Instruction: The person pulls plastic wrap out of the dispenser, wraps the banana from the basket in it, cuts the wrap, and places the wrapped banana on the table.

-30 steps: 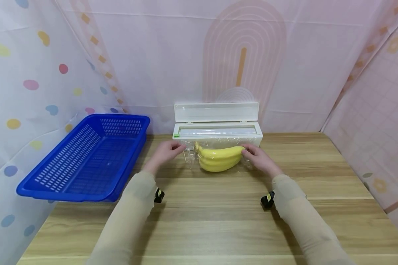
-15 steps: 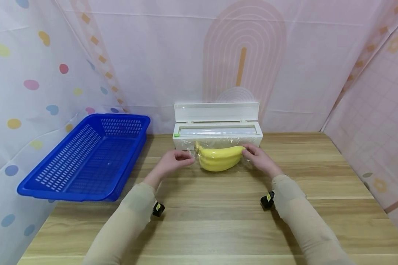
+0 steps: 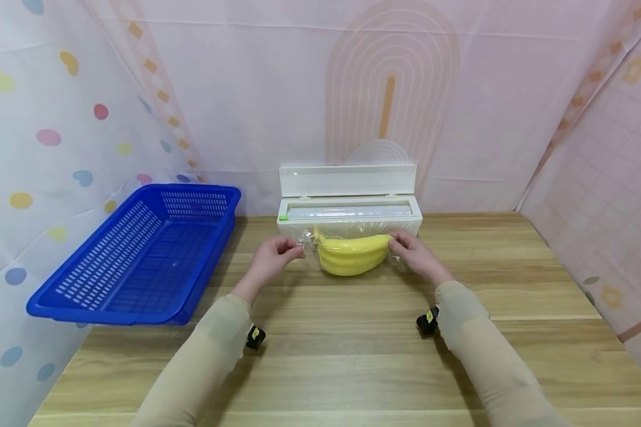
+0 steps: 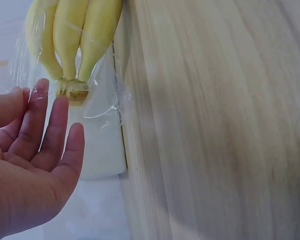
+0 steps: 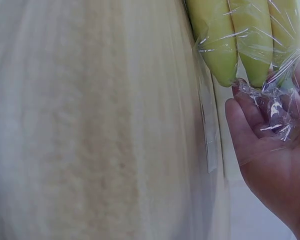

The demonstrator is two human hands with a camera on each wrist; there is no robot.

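A yellow bunch of bananas (image 3: 352, 256) lies on the table in front of the white cling film dispenser, its stem to the left. Clear cling film (image 4: 107, 107) covers it and hangs loose past the stem. My left hand (image 3: 272, 259) is just left of the stem, its thumb and forefinger pinching the film's edge; its other fingers are spread in the left wrist view. At the banana tips, my right hand (image 3: 416, 256) holds the crumpled film (image 5: 275, 107) between thumb and fingers, and the fingers reach behind the tips. Part of the right thumb is cut off in the right wrist view.
The cling film dispenser (image 3: 349, 207) stands at the table's back edge with its lid raised and a green slider at its left end. A blue plastic basket (image 3: 213, 267) sits at the left of the wooden table (image 3: 342, 362). Patterned cloth hangs around the back and sides.
My left hand has come towards the front from the film's back-left corner, moved right to the stem, then drawn slightly left, pinching the film. The right hand and the bananas have stayed put.
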